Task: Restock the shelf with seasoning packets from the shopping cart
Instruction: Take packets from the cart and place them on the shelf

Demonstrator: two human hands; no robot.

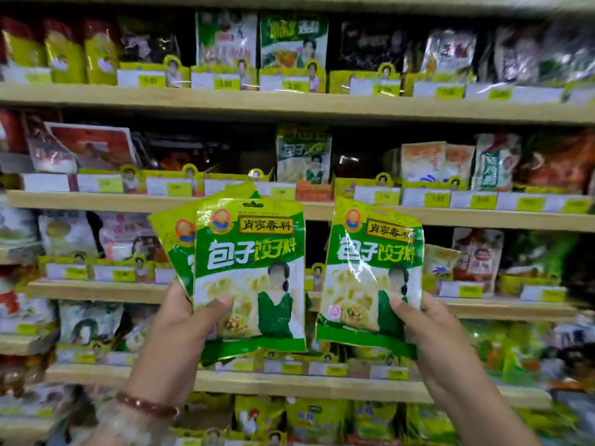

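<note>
- My left hand point(180, 320) grips a fanned stack of green dumpling-seasoning packets point(249, 278), thumb across the front.
- My right hand point(428, 323) pinches a single matching packet point(370, 272).
- None shelved yet; I judge the matching slot point(304, 156) on the shelf point(322, 107) above awaits them.

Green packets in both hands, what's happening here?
A person stands at store shelves holding seasoning packets. The left hand grips a few fanned green packets; the right hand pinches a single packet. A matching packet stands on the shelf just above. None of the held packets is shelved yet.
</note>
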